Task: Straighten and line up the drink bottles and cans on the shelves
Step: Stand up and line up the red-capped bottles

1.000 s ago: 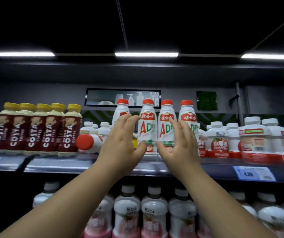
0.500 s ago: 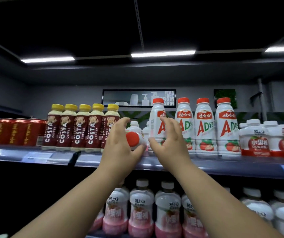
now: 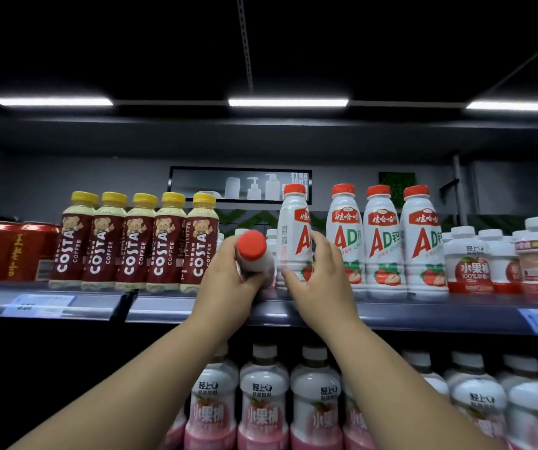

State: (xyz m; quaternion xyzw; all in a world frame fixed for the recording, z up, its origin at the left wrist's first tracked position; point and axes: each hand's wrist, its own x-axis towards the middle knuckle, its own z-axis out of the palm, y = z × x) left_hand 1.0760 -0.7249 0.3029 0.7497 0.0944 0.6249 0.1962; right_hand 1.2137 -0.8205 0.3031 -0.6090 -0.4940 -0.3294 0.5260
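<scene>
**Both hands on red-capped bottles at the upper shelf's front edge**

The left hand's (image 3: 228, 284) fingers (image 3: 227, 254) are curled round the neck end of a tipped bottle (image 3: 251, 246) and clamped on it. Its red cap points out toward the camera and its white body leans back over the shelf. Just beside it, the right hand (image 3: 321, 287) grips an upright AD bottle (image 3: 293, 228) low on its body. The thumb lies across the left front, and the fingers (image 3: 324, 248) wrap round the right side. The two held bottles sit very close; I cannot tell whether they touch.

The right fingers fill the narrow gap between the upright AD bottle and the first of three AD bottles (image 3: 383, 241). These stand upright in a row with labels forward, near the front lip. Beyond them, squat white bottles (image 3: 472, 261) crowd the shelf out to the right edge of view.

The tipped bottle and the left hand take up the space between the upright AD bottle and five Costa coffee bottles (image 3: 134, 241), which stand shoulder to shoulder. The last of these is just beside the left hand. Red cans (image 3: 1, 248) follow further left. Behind the held bottles, small white caps (image 3: 272, 233) show deeper in.

The shelf (image 3: 423, 311) has its front lip just below both wrists and carries a price tag (image 3: 38, 303). Below it stands a packed row of pink-and-white bottles (image 3: 264, 401).
</scene>
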